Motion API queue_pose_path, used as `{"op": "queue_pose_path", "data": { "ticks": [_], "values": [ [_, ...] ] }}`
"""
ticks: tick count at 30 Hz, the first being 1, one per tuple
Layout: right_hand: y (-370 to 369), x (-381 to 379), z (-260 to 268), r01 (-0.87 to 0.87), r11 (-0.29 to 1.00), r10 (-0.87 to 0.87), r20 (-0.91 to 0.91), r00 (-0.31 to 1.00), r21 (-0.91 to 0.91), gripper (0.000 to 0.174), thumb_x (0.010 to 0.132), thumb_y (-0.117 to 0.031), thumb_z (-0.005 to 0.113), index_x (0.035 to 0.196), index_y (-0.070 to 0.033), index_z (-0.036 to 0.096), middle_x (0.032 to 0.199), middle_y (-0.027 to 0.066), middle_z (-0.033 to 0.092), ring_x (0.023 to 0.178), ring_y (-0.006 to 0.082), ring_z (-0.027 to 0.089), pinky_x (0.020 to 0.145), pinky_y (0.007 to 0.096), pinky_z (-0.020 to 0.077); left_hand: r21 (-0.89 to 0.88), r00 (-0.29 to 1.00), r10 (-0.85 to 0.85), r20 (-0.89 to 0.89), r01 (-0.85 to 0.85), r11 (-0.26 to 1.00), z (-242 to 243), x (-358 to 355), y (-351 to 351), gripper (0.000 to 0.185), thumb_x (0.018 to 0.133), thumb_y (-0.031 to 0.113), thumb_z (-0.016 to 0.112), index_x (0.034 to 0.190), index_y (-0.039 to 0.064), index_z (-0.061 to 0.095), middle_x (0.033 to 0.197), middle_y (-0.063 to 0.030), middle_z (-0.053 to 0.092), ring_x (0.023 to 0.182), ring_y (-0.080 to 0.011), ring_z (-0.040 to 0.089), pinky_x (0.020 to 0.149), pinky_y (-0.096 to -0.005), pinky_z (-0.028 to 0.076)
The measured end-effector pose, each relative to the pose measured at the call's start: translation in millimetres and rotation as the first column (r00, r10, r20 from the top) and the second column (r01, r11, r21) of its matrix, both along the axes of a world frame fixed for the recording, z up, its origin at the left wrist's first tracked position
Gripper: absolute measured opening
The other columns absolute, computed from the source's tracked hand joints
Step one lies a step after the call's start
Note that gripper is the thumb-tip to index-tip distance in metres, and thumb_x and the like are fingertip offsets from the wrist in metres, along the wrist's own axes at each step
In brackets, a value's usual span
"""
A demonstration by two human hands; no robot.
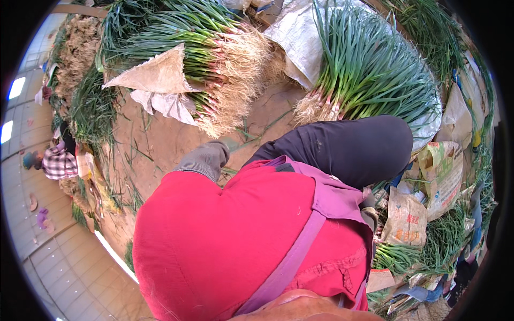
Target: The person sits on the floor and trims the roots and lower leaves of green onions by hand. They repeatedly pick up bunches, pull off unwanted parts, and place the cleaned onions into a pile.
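Both of my hands are out of view. The grey striped sleeve (202, 160) of one arm reaches toward the dirt floor, its end beside my dark-trousered knee (341, 146). Ahead of that sleeve lies a large pile of leafy green allium plants (209, 68), with pinkish stem bases and pale, stringy roots. A beige woven cloth (154, 72) partly covers this pile. Another big bunch of the same kind of plants (369, 76) fans out over a white woven sack (297, 38), roots toward my knee.
At the far left sits a person in a checked shirt (60, 162). Printed woven sacks (405, 218) and more green plants (395, 257) crowd the right side. Loose leaves (140, 152) litter the floor, and heaped plants (92, 108) stand at the left.
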State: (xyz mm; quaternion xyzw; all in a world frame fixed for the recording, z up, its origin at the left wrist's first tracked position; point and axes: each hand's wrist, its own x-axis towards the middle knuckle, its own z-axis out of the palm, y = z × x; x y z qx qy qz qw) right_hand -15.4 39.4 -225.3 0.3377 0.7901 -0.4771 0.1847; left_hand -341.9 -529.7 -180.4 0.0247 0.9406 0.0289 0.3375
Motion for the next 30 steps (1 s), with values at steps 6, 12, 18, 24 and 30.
{"op": "queue_pose_path", "data": {
  "ticks": [6, 12, 18, 24, 30],
  "values": [
    [-12, -6, 21, 0.146, 0.987, -0.153, -0.121, 0.981, -0.062, 0.023, 0.087, -0.017, 0.052, 0.1, -0.001, 0.062, 0.086, 0.0043, 0.064, 0.077, 0.0125, 0.06, 0.069, 0.0256, 0.0459, 0.378, 0.861, 0.407, -0.306, -0.282, 0.882, 69, -56, 45, 0.032, 0.08, 0.033, 0.057, 0.092, 0.003, 0.055, 0.082, -0.0207, 0.061, 0.077, -0.0387, 0.058, 0.071, -0.0419, 0.045],
    [-3, 12, -4, 0.22, 0.952, -0.242, -0.082, 0.967, -0.214, 0.021, 0.088, -0.015, 0.049, 0.1, -0.001, 0.061, 0.087, 0.0045, 0.064, 0.077, 0.0129, 0.06, 0.069, 0.0264, 0.0461, 0.732, 0.354, 0.829, -0.433, -0.399, 0.553, 91, -115, 41, 0.042, 0.081, 0.03, 0.061, 0.105, -0.002, 0.047, 0.097, -0.02, 0.059, 0.085, -0.0299, 0.057, 0.077, -0.0386, 0.042],
    [11, 21, -33, 0.299, 0.861, -0.35, -0.053, 0.935, -0.412, 0.021, 0.089, -0.012, 0.046, 0.099, -0.001, 0.06, 0.088, 0.0047, 0.063, 0.077, 0.0134, 0.059, 0.069, 0.0272, 0.0464, 0.612, 0.551, 0.727, -0.41, -0.425, 0.667, 99, -131, 39, 0.042, 0.084, 0.034, 0.053, 0.105, -0.002, 0.057, 0.102, -0.0221, 0.062, 0.094, -0.0351, 0.058, 0.081, -0.0392, 0.042],
    [20, 33, -70, 0.345, 0.736, -0.424, 0.001, 0.906, -0.582, 0.021, 0.09, -0.01, 0.043, 0.099, -0.001, 0.059, 0.088, 0.0049, 0.062, 0.078, 0.0139, 0.059, 0.069, 0.0279, 0.0466, 0.291, 0.892, -0.289, -0.347, 0.396, 0.871, 110, -70, 79, 0.025, 0.084, 0.026, 0.054, 0.096, 0.004, 0.056, 0.087, -0.0171, 0.063, 0.078, -0.0285, 0.062, 0.07, -0.0372, 0.049],
    [25, 46, -89, 0.338, 0.619, -0.461, 0.02, 0.887, -0.709, 0.021, 0.091, -0.008, 0.041, 0.098, -0.001, 0.059, 0.089, 0.005, 0.062, 0.078, 0.0143, 0.059, 0.069, 0.0286, 0.0468, 0.543, 0.763, -0.642, 0.071, 0.51, 0.667, 114, -74, 71, 0.02, 0.081, 0.016, 0.052, 0.093, 0.001, 0.056, 0.075, -0.0161, 0.058, 0.072, -0.024, 0.058, 0.068, -0.0346, 0.048]
  ]
}}
